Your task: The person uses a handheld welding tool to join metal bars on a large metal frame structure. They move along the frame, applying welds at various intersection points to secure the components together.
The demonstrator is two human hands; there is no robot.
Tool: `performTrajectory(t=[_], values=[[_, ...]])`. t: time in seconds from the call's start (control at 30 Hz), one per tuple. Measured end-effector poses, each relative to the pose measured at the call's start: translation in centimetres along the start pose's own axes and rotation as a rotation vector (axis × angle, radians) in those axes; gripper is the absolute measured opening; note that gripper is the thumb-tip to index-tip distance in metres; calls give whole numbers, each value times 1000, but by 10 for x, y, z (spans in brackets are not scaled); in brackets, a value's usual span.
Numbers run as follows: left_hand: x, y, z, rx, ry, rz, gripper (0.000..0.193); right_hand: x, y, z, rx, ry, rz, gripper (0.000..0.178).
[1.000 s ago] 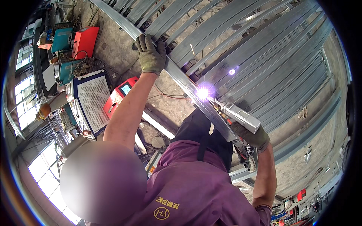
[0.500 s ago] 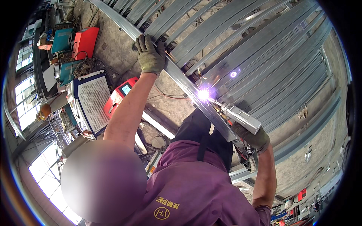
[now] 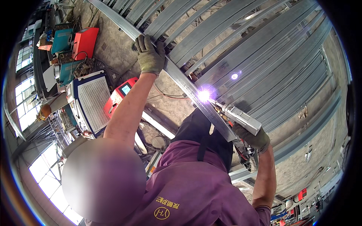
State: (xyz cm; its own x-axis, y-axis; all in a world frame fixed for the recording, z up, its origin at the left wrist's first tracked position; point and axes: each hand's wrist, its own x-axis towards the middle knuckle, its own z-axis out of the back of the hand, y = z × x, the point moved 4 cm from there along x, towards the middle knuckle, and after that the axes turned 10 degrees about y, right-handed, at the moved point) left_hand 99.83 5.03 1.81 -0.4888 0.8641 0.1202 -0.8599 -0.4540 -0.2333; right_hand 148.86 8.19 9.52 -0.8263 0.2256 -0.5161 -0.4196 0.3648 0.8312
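My gloved left hand (image 3: 151,58) lies on the long grey metal rail (image 3: 181,78), its fingers stretched across the top face. My right hand (image 3: 255,138), also gloved, is wrapped round the handle of a silver box-shaped welding gun (image 3: 243,118). The gun's nozzle points left, at the joint between the rail and a wide grey slat (image 3: 218,77). A bright white-violet weld spot (image 3: 204,95) glows at the tip and hides the seam there. The glove and the gun body cover part of the handle.
Several parallel metal slats (image 3: 275,56) spread to the right of the rail. On the floor at left stand a red machine with a small screen (image 3: 124,89), a white perforated cabinet (image 3: 92,100) and a red box (image 3: 86,43). Cables (image 3: 166,94) run behind the rail.
Fewer sparks fly from the weld spot now, and its glow looks rounder. Both hands and the welding gun hold almost the same places.
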Motion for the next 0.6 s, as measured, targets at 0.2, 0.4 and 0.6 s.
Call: performTrajectory(t=[0.2,0.4,0.6], values=[[-1,4,-3,15,-8,-9,66,0,-1,0,67,-22,-89,41],[-2,6,-5,27,0,8,70,-4,-4,1,56,-21,-75,42],[-2,5,-5,69,-6,9,72,-6,-3,1,8,-16,-56,38]])
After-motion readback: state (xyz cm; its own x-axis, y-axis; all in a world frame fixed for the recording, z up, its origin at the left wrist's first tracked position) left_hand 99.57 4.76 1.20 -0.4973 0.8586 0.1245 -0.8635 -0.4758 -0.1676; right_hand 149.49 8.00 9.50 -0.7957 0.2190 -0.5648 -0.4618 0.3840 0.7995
